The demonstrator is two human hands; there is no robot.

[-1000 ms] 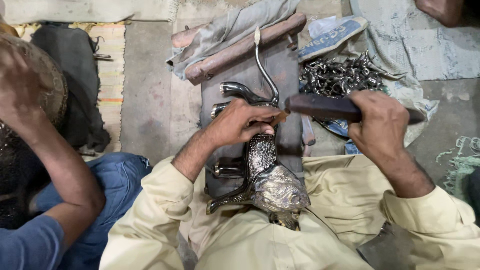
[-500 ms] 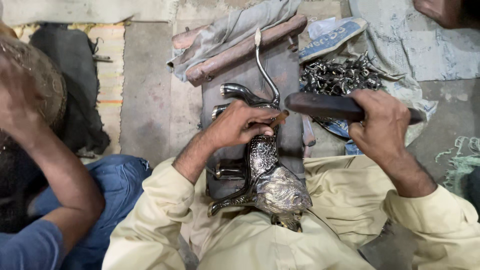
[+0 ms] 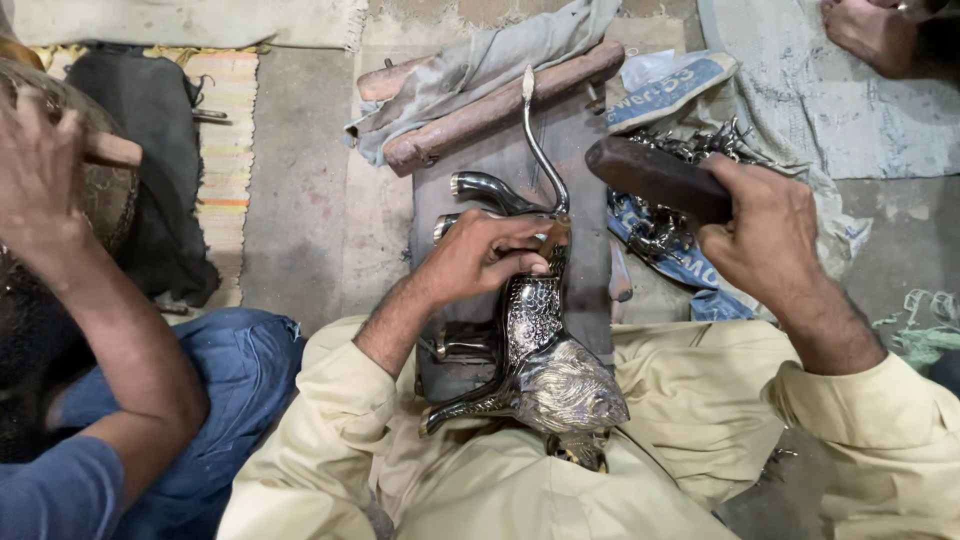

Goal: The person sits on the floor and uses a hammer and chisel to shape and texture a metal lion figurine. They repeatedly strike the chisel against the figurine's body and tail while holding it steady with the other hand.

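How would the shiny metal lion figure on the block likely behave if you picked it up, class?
The metal lion figure looks solid, so probably heavy for its size and stiff. Its polished surface may be slippery. The thin curved tail could bend if grabbed; the left hand steadies the body instead.

Past the held piece, up the frame: two wooden logs (image 3: 500, 105) under a grey cloth (image 3: 480, 60). Right of the grip, beyond the gripped block: heap of small metal parts (image 3: 690, 150) on a blue-and-white printed sack (image 3: 670, 85). Far upper right: someone's bare foot (image 3: 865, 30) on pale sheeting. Well left of the grip: a co-worker's arm (image 3: 90, 300), blue-jeaned knee (image 3: 240, 370), dark bag (image 3: 150, 130) on a striped mat (image 3: 225, 150).
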